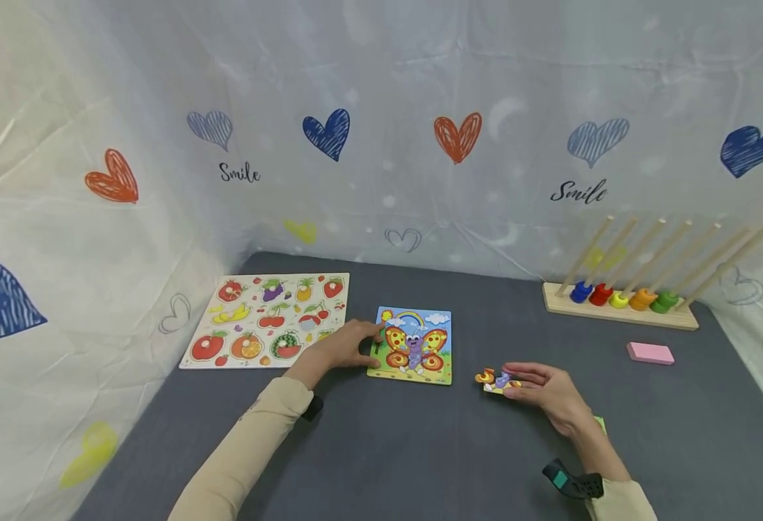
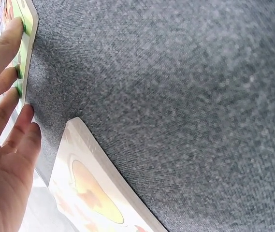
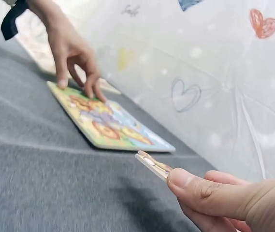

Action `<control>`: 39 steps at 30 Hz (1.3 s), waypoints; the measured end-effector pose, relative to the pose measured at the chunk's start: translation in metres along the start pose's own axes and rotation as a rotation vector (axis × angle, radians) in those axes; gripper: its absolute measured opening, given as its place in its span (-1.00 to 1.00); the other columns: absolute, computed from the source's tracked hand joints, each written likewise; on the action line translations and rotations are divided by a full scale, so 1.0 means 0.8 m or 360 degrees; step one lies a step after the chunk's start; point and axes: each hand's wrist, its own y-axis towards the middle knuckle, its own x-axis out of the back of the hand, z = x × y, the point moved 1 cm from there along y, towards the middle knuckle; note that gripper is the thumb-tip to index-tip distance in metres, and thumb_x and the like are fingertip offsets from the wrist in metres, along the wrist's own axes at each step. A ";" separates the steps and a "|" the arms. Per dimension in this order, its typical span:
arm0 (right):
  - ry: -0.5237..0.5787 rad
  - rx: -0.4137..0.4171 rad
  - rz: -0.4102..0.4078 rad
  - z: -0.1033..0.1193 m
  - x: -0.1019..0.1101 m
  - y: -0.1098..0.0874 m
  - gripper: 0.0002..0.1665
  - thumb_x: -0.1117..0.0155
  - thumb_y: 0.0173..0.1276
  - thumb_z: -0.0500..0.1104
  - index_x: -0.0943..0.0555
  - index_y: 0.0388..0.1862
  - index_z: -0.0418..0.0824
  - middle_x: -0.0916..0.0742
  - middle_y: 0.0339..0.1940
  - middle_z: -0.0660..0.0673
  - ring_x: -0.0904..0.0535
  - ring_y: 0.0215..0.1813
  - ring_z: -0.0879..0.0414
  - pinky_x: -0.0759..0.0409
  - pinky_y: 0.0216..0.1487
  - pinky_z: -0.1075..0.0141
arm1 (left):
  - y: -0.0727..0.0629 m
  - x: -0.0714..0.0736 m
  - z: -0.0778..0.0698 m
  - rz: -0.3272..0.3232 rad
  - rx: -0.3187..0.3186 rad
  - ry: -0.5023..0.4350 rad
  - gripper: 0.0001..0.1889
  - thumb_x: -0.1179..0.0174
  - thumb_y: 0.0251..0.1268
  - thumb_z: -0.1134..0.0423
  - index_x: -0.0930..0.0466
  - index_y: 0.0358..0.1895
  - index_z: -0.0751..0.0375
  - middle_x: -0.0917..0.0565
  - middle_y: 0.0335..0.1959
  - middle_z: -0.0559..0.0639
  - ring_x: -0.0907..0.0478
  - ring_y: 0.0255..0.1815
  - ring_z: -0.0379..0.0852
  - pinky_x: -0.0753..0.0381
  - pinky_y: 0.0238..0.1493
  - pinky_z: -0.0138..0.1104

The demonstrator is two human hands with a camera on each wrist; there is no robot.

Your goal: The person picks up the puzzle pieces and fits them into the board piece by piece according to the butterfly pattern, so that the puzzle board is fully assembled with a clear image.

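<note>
A square butterfly puzzle board [image 1: 432, 369] lies flat on the dark table in front of the person. At its left edge, the left hand [image 1: 341, 346] rests spread fingertips and thumb on the green border; the left wrist view shows those fingers [image 2: 2, 108] fairly straight. To the right of the board, the right hand [image 1: 546, 394] pinches a puzzle piece [image 1: 495, 380] with orange, purple and yellow print between thumb and fingers. In the right wrist view the piece [image 3: 151, 163] is held above the table, seen edge-on, its far part hidden by the thumb.
A fruit puzzle board [image 1: 260, 325] lies at the back left. At the back right stands a wooden peg rack [image 1: 622, 310] with coloured rings, a pink block [image 1: 650, 353] before it. A light-green item [image 1: 601, 424] shows partly behind the right wrist. Printed cloth [image 1: 381, 195] hangs behind.
</note>
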 end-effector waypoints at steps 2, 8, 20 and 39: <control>0.0003 -0.0002 0.0006 -0.001 -0.005 0.003 -0.32 -0.44 0.11 -0.40 -0.41 0.19 -0.62 -0.66 0.08 -0.32 -0.63 -0.04 0.31 -0.61 -0.06 0.40 | -0.001 -0.002 0.000 0.0001 -0.0005 -0.0006 -0.34 -0.38 0.16 0.10 -0.43 0.26 0.39 -0.62 0.00 0.07 -0.47 0.17 0.07 -0.36 0.27 -0.09; -0.0008 0.0000 0.0042 -0.001 -0.020 0.012 -0.33 -0.44 0.14 -0.37 -0.42 0.20 -0.60 -0.60 0.14 -0.41 -0.63 0.02 0.22 -0.61 -0.03 0.38 | -0.006 -0.008 0.000 -0.0007 0.0001 -0.0020 -0.42 -0.39 0.15 0.11 -0.50 0.19 0.35 -0.61 0.03 0.10 -0.46 0.17 0.08 -0.38 0.25 -0.08; 0.0107 0.0056 0.0103 -0.002 -0.045 0.045 -0.37 -0.42 0.12 -0.43 -0.45 0.17 -0.59 -0.61 0.12 -0.42 -0.65 0.02 0.10 -0.64 -0.07 0.31 | -0.008 -0.003 -0.002 -0.0033 0.0030 -0.0045 -0.50 -0.39 0.14 0.13 -0.56 0.11 0.30 -0.58 0.12 0.14 -0.43 0.22 0.13 -0.35 0.27 -0.05; 0.0151 0.0115 0.0169 -0.004 -0.092 0.076 -0.42 -0.40 0.11 -0.47 -0.48 0.14 -0.58 -0.62 0.09 -0.43 -0.65 0.00 0.06 -0.64 -0.05 0.28 | -0.001 0.002 -0.007 -0.0012 -0.0005 -0.0014 -0.28 -0.39 0.14 0.12 -0.37 0.30 0.45 -0.64 -0.03 0.06 -0.48 0.17 0.08 -0.36 0.27 -0.05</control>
